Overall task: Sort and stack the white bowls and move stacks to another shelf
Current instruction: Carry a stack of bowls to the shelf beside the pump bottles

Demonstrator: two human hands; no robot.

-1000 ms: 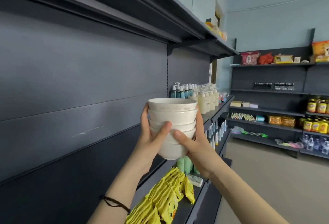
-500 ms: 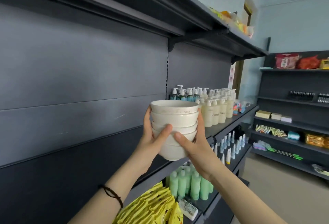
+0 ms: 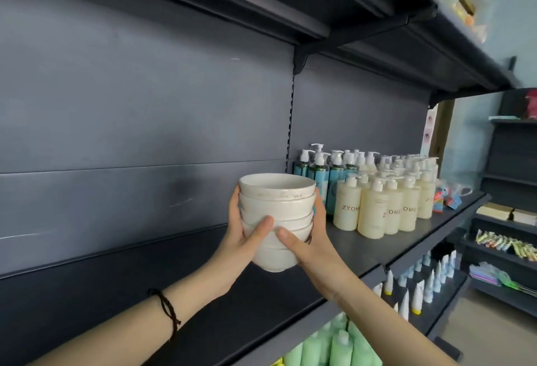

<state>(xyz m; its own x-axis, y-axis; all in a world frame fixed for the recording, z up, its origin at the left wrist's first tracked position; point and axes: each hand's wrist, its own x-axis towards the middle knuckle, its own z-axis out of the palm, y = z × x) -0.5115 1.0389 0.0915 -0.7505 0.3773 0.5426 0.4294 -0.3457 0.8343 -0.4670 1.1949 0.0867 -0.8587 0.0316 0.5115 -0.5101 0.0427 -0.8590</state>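
A stack of several white bowls [image 3: 277, 208] is held up in the air in front of a dark shelf [image 3: 226, 301]. My left hand [image 3: 241, 237] grips the stack's left side, thumb across the front. My right hand [image 3: 305, 240] grips the right side, thumb pressed on the lower bowls. The bottom bowl hangs a little above the shelf surface, over its bare left part.
Cream pump bottles [image 3: 377, 206] and blue-green ones [image 3: 316, 174] crowd the same shelf to the right of the stack. An upper shelf [image 3: 319, 2] overhangs. Below are green bottles [image 3: 334, 345] and small white tubes [image 3: 418, 287]. More shelving [image 3: 511, 220] stands at far right.
The view has swung closer to the shelf and upward. Both hands have carried the stack of bowls up over the shelf's bare left part, nearer the pump bottles.
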